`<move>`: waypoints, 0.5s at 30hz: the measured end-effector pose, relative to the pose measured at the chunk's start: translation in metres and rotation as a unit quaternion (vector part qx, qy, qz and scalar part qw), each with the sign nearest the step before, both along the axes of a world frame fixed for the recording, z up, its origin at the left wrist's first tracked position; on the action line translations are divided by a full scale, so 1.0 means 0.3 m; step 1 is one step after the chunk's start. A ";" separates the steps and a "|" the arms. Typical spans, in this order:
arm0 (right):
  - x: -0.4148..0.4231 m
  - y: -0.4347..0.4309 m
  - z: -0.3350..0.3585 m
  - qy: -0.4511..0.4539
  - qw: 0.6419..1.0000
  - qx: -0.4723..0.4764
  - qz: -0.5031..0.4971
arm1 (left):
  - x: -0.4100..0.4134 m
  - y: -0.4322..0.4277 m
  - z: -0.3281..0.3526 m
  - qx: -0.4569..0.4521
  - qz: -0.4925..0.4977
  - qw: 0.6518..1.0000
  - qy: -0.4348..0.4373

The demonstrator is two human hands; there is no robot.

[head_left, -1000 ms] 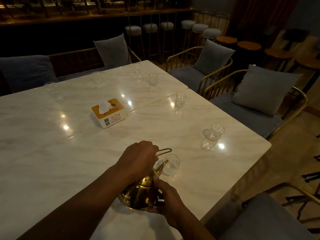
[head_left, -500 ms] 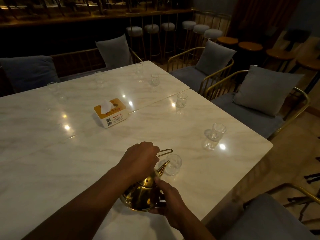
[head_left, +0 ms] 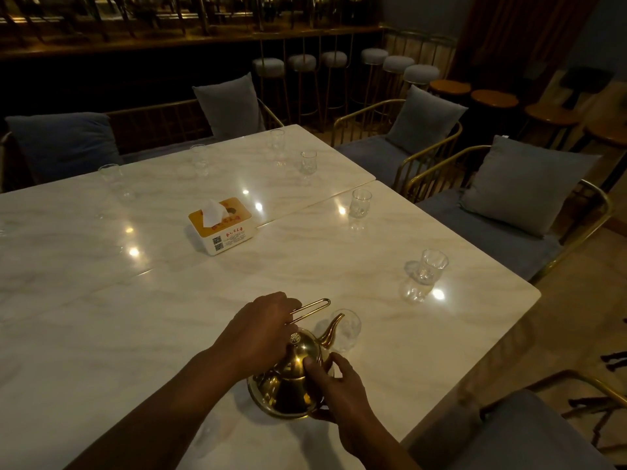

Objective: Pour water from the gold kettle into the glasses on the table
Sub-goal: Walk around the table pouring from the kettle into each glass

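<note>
The gold kettle [head_left: 288, 385] is near the front of the white marble table [head_left: 169, 317], tilted with its spout over the rim of the nearest glass [head_left: 346, 329]. My left hand [head_left: 261, 329] grips the kettle's wire handle. My right hand [head_left: 334, 388] holds the kettle's body and lid from the right. More clear glasses stand along the table's right side, one [head_left: 429, 269] mid-right and another [head_left: 360, 202] farther back, with several others near the far edge.
A tissue box [head_left: 222, 225] sits mid-table. Gold-framed chairs with grey cushions [head_left: 522, 181] line the right and far sides. Another chair seat [head_left: 522, 432] is at the bottom right. Bar stools stand along a dark counter behind.
The kettle has tipped a little farther toward the nearest glass and its lid knob now shows. My right thumb has moved up onto the lid. Both hands keep their hold.
</note>
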State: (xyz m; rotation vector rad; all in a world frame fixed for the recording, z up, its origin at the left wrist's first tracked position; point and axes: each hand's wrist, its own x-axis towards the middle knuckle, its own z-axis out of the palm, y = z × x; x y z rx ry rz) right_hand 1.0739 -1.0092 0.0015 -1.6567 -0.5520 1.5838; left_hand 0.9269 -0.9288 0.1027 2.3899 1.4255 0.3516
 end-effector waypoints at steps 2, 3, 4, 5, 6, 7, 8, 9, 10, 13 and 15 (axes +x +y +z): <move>0.007 0.002 0.012 -0.004 1.000 0.019 -0.005 | -0.008 -0.001 -0.001 -0.004 0.001 1.000 -0.012; 0.009 0.004 0.021 -0.007 1.000 0.026 -0.006 | -0.010 0.001 0.000 -0.005 0.004 1.000 -0.020; 0.014 0.007 0.028 -0.010 0.999 0.034 -0.007 | -0.010 0.003 0.004 -0.006 0.007 1.000 -0.030; 0.020 0.012 0.036 -0.013 0.999 0.039 -0.010 | -0.009 0.005 0.010 -0.007 0.009 0.999 -0.038; 0.029 0.017 0.045 -0.013 0.999 0.047 -0.011 | -0.005 0.009 0.019 -0.006 0.009 0.999 -0.047; 0.039 0.024 0.056 -0.012 0.998 0.053 -0.013 | 0.001 0.013 0.031 -0.004 0.008 0.998 -0.055; 0.050 0.031 0.066 -0.010 0.998 0.059 -0.013 | 0.007 0.018 0.044 -0.002 0.006 0.998 -0.061; 0.062 0.039 0.081 -0.011 0.998 0.064 -0.012 | 0.015 0.023 0.060 0.004 0.004 0.998 -0.068; 0.075 0.048 0.097 -0.012 0.998 0.068 -0.010 | 0.024 0.030 0.076 0.013 0.000 0.997 -0.073; 0.129 0.081 0.149 -0.020 0.997 0.078 -0.002 | 0.065 0.057 0.126 0.046 -0.014 0.996 -0.081; 0.178 0.106 0.178 -0.026 0.995 0.092 0.004 | 0.106 0.079 0.158 0.064 -0.018 0.994 -0.083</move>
